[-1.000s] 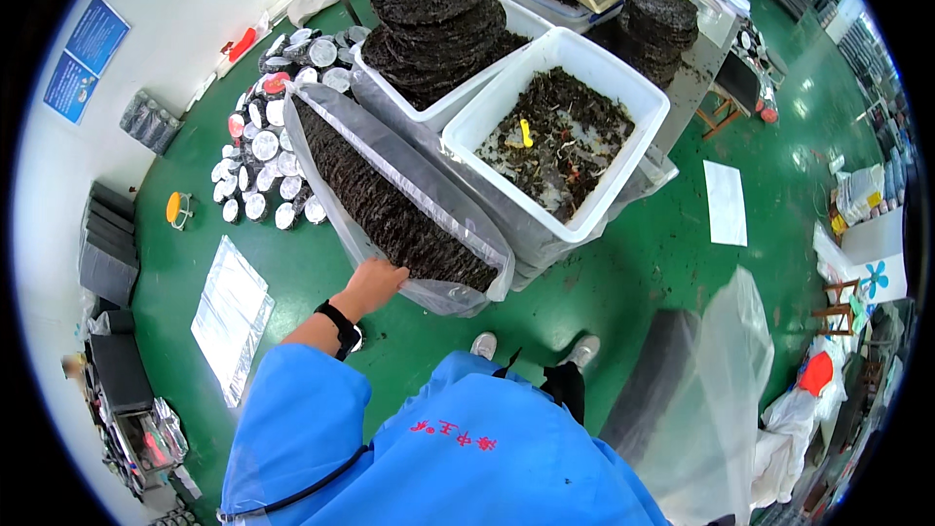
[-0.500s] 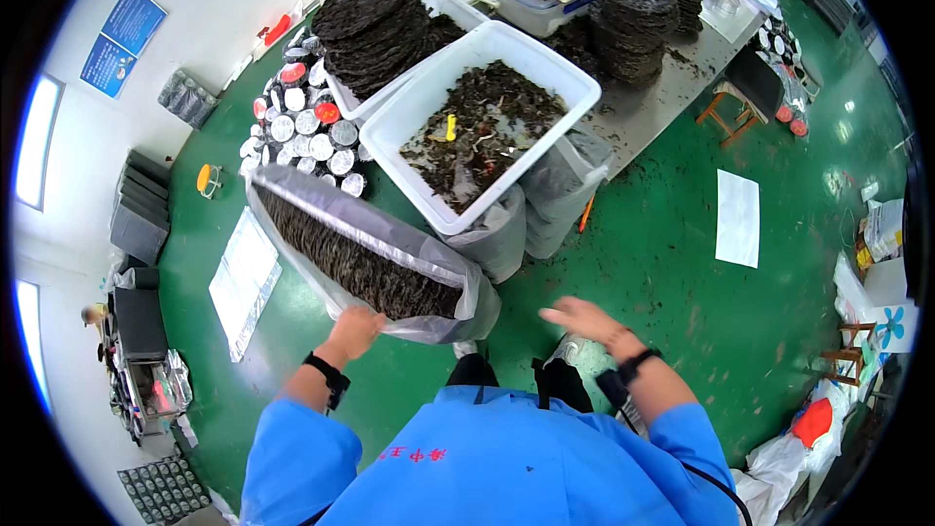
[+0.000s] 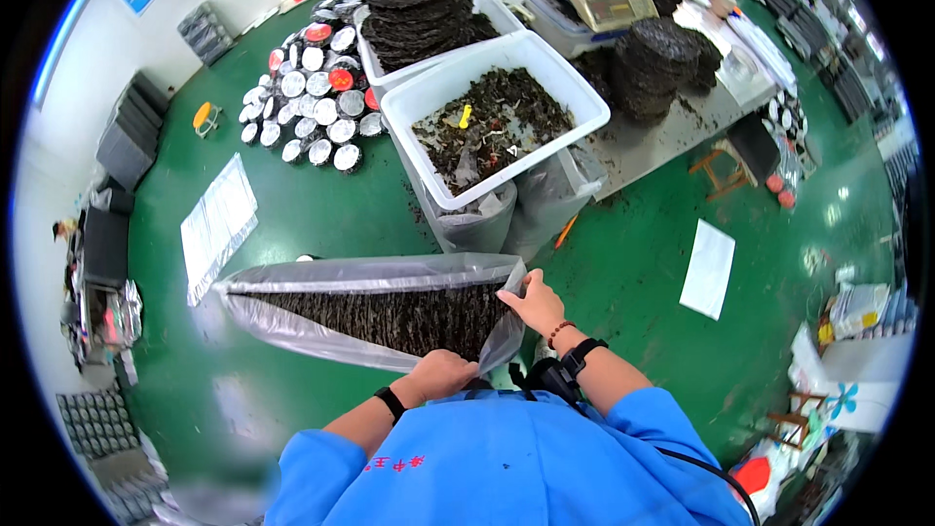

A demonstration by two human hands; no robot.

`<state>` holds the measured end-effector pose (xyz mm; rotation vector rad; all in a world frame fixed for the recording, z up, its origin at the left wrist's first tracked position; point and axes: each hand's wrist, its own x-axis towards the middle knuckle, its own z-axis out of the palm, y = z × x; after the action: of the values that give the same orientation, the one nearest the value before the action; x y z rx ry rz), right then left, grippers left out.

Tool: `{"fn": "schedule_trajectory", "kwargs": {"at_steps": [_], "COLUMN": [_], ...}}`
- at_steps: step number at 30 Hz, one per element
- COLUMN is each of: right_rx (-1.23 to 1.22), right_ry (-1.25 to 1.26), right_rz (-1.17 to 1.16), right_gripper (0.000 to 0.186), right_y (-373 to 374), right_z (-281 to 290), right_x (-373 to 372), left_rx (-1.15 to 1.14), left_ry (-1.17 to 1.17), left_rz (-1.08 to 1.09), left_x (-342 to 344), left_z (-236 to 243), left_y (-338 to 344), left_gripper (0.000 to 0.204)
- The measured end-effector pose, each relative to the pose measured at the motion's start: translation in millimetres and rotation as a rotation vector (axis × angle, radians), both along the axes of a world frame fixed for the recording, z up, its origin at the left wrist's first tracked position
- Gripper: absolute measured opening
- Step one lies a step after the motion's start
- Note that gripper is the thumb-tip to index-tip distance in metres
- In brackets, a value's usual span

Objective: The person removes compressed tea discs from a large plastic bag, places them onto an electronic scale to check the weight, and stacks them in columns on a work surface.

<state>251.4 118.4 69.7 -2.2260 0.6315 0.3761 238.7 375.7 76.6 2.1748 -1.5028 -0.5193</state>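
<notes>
A long clear plastic bag (image 3: 282, 323) lies nearly sideways in front of me, its mouth spread along the top. Inside it is a packed row of dark, dried seaweed sheets (image 3: 390, 317) standing on edge. My right hand (image 3: 536, 304) pinches the plastic at the bag's right end, thumb inside the rim. On the near rim, close to that end, my left hand (image 3: 438, 375) is closed on the plastic, its fingertips partly hidden.
Beyond the bag, a white tub (image 3: 570, 73) of seaweed scraps with a yellow object (image 3: 466, 117) rests over filled plastic sacks (image 3: 550, 200). A metal table (image 3: 633, 151) carries seaweed stacks (image 3: 651, 73) and a scale (image 3: 609, 5). Silver-lidded containers (image 3: 324, 111) are heaped at the far left.
The bag has come away from the tub toward me and turned to lie more sideways. My right hand, empty before, now grips its right end. My left hand has shifted right along the near rim.
</notes>
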Motion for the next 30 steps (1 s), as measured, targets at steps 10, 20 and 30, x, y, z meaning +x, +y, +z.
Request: {"fn": "schedule_trajectory", "kwargs": {"at_steps": [10, 20, 30], "right_rx": [0.6, 0.598, 0.587], "right_ry": [-0.076, -0.126, -0.202], "right_rz": [0.067, -0.002, 0.068], "right_gripper": [0.017, 0.018, 0.02], "right_y": [-105, -316, -337], "right_z": [-36, -22, -15], "right_x": [27, 49, 72], "left_rx": [0.125, -0.185, -0.192], "left_ry": [0.025, -0.095, 0.041], "left_rz": [0.285, 0.372, 0.659], "left_x": [-36, -34, -44], "left_z": [7, -11, 10], "left_y": [-89, -308, -329], "left_gripper": [0.015, 0.01, 0.023]}}
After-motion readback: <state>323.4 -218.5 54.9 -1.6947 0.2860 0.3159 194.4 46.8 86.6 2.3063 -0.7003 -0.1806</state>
